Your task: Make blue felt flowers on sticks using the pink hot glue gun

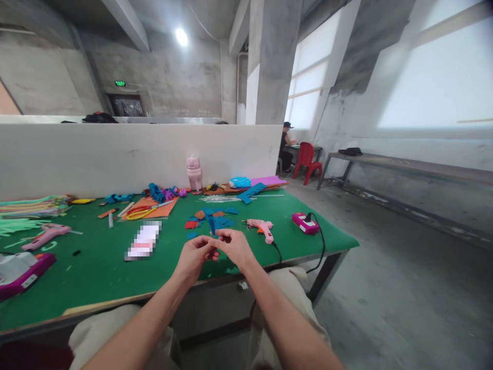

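Observation:
My left hand and my right hand meet just above the table's front edge, fingertips pinched together. A small folded blue felt-like piece stands up from the pinch of my fingers. Its lower end is hidden by the fingers. Right behind my hands lie several cut blue pieces, along with a red piece and orange-brown ones. To the right of my right hand, a pink glue gun lies on its side with its nozzle pointing left.
The green tabletop also bears scissors on an orange sheet, a second pink glue gun, pipe cleaners, a pink bottle and a magenta power strip. A white partition stands behind. Another person sits far right.

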Demonstrator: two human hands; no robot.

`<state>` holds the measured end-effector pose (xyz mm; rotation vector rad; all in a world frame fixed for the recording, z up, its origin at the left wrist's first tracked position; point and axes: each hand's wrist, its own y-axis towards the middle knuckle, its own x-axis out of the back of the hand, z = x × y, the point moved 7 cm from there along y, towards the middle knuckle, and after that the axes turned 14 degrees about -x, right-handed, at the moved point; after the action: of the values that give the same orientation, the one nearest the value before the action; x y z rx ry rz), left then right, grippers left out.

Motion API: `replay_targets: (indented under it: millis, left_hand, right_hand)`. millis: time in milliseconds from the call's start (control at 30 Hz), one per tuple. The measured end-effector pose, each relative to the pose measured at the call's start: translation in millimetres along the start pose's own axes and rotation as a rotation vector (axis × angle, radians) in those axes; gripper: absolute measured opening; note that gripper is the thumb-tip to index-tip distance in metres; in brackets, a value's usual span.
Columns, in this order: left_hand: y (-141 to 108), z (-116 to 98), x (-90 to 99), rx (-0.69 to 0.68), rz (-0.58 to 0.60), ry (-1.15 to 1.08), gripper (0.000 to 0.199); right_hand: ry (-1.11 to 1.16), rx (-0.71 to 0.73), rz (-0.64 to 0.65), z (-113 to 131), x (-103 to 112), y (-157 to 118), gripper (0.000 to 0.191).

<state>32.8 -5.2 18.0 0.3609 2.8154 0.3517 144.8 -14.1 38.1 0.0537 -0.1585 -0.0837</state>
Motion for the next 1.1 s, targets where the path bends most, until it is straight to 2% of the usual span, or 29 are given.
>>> replay_targets:
  millis: [100,367,633,933,1100]
  left_hand:
    - [-0.7,-3.6,-0.6,0.027,0.009,-0.050,0.019]
    - [-5.9,-1.7,-10.7,0.116,0.128,-0.106,0.018]
    - [-6.9,-1.7,-13.0,0.109,0.157,-0.113,0.017]
    - [-7.1,-3.4,-13.8,0.096,0.155,-0.109,0.016]
    - [-5.7,-4.8,-13.0,0.078,0.149,-0.110,0.018]
  right_hand:
    - [0.163,-0.076,0.165,-7.5,-3.1,3.2,0.041]
    - [0.414,-0.131,0.362,-1.8,-11.9,-1.6,0.028]
    - [0.444,-0.164,0.364,-4.3,-11.4,-3.2,0.027]
    - [0.469,-0.191,0.252,-5.5,-8.2,-1.0,0.026]
    - [0.454,-0.167,0.334,-2.8,-10.1,-1.9,0.025]
